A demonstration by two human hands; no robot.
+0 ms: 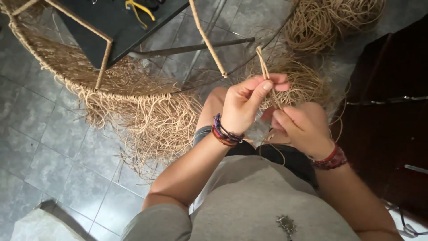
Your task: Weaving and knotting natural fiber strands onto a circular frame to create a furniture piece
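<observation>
Grey short-sleeved shirt with a metal pendant, dark shorts, beaded bracelets on both wrists.

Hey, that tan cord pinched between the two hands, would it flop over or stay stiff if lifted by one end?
The cord probably holds shape over short lengths: its end stands upright above the left hand. Longer runs likely droop, like the loose coils on the floor. It seems light.

Place: a home craft workshop for weaving.
Floor: grey tiles beneath the grip.
Material: loose cord coils heaped beyond the grip.
Work: half-woven frame left of the grip.
Tools: yellow-handled pliers on the dark bench.
Furniture: dark wooden cabinet to the right.
</observation>
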